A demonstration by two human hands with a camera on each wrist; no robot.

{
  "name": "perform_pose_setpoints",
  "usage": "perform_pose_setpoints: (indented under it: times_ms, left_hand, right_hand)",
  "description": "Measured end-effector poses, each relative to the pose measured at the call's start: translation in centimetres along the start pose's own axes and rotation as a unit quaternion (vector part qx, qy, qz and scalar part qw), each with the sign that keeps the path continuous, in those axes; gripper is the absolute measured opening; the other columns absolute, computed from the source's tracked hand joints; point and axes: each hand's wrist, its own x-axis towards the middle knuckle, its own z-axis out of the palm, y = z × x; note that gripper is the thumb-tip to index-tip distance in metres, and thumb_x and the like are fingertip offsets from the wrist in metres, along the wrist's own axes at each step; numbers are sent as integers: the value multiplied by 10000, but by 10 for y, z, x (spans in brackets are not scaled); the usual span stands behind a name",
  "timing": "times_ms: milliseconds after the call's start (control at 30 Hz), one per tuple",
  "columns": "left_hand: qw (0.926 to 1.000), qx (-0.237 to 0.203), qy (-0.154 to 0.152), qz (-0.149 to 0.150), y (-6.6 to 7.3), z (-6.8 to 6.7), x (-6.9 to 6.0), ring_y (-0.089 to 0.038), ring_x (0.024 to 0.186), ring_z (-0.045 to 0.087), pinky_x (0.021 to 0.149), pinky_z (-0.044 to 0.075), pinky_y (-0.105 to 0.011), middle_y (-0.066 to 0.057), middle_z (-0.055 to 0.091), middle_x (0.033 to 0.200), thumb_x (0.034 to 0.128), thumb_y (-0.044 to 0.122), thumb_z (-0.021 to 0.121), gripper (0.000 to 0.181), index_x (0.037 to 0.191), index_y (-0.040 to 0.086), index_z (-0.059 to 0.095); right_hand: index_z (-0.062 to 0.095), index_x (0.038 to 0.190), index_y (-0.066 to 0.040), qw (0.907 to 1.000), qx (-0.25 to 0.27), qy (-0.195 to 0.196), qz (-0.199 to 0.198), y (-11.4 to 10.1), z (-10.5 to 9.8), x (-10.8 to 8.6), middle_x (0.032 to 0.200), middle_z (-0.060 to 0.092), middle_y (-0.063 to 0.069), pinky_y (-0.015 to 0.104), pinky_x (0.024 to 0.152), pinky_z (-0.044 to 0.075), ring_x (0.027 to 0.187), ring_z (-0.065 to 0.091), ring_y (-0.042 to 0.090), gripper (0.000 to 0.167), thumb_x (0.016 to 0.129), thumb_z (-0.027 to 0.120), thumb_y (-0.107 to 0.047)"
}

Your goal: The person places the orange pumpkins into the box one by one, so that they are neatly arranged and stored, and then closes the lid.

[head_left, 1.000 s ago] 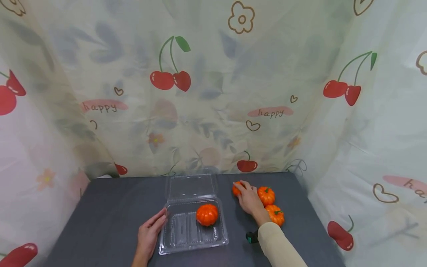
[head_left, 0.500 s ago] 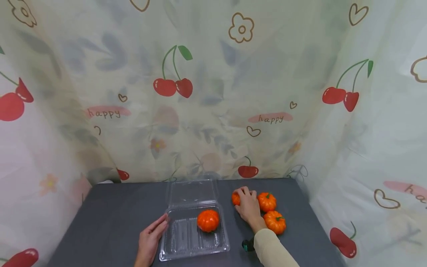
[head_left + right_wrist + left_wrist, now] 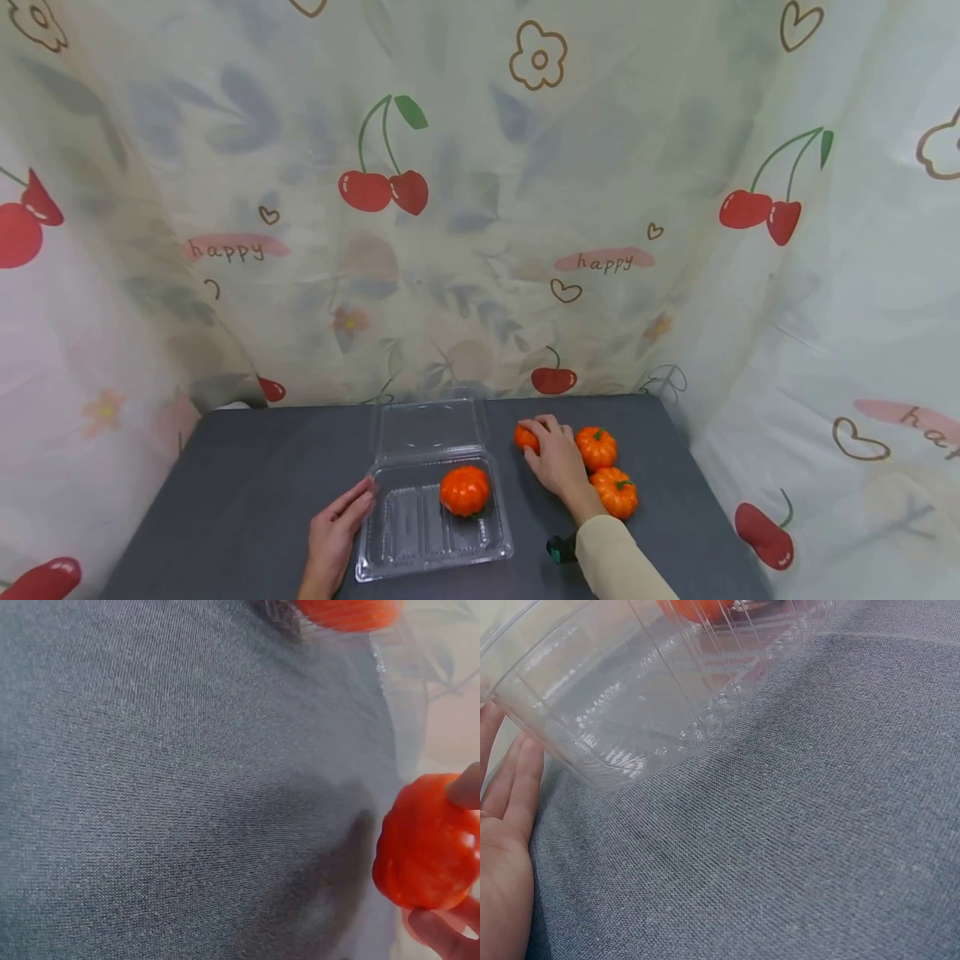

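A small orange pumpkin (image 3: 527,437) sits at the back right, with my right hand (image 3: 561,462) gripping it from above. Close up in the right wrist view, the thumb and fingers are on opposite sides of this pumpkin (image 3: 427,844). Whether it touches the table cannot be told. A clear plastic clamshell box (image 3: 405,560) lies with its lid (image 3: 429,429) folded back. Inside, toward the right, rests a redder pumpkin (image 3: 464,491). My left hand (image 3: 335,529) touches the box's left edge; the left wrist view has its fingers (image 3: 526,776) straight against the clear wall.
Two more orange pumpkins, one behind (image 3: 596,448) and one nearer (image 3: 615,492), stand right of my right hand. A black strap (image 3: 561,549) is at the right wrist. Grey cloth (image 3: 247,500) covers the table, and a printed curtain (image 3: 450,275) encloses its back and sides.
My right hand has settled around the small pumpkin, and both sit slightly further left of the neighbouring pumpkins. The left hand and box keep their places; the head view has shifted a little.
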Motion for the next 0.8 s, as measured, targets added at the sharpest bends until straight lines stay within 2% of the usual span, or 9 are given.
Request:
perform_pose_setpoints:
  times_ms: [167,333,500,600,800]
  left_hand:
    - [9999,-103,-69,3,-1,-1,-1,-10,1039,727,922,606,-212,141,768,1097,885,151,800,598,1386,-78,568]
    - [9999,-123,-51,2,-2,-1,-1,-27,1050,730,935,605,-233,146,772,1077,892,123,789,570,1379,-81,575]
    - [9997,63,54,-220,-2,-1,0,2,1031,727,930,606,-223,179,768,1060,879,167,808,585,1384,-35,594]
    - [9999,32,42,-154,-2,-1,-1,6,1029,725,927,607,-219,176,767,1064,875,170,812,597,1385,-46,588]
    - [9999,-143,-74,-6,1,-1,-1,-6,1040,725,928,605,-215,166,768,1063,888,135,796,593,1388,-82,563]
  right_hand:
    - [694,1302,-321,9998,151,75,-135,-4,-4,-6,1375,579,100,540,939,580,1119,576,373,330,985,670,-233]
    - [694,1282,-331,9994,342,-83,24,-8,-6,-11,1408,556,108,579,968,567,1182,569,381,291,1004,638,-266]
    - [683,1270,-311,9990,415,-82,118,-9,-8,-12,1388,564,98,565,952,575,1180,571,364,355,924,753,-341]
    - [667,1277,-327,9990,436,-16,65,-11,-11,-13,1375,564,94,570,934,581,1170,577,361,413,888,804,-330]
    - [648,1299,-360,9986,492,125,-155,-17,-20,-12,1387,561,86,562,981,567,1196,575,356,403,924,772,-278]
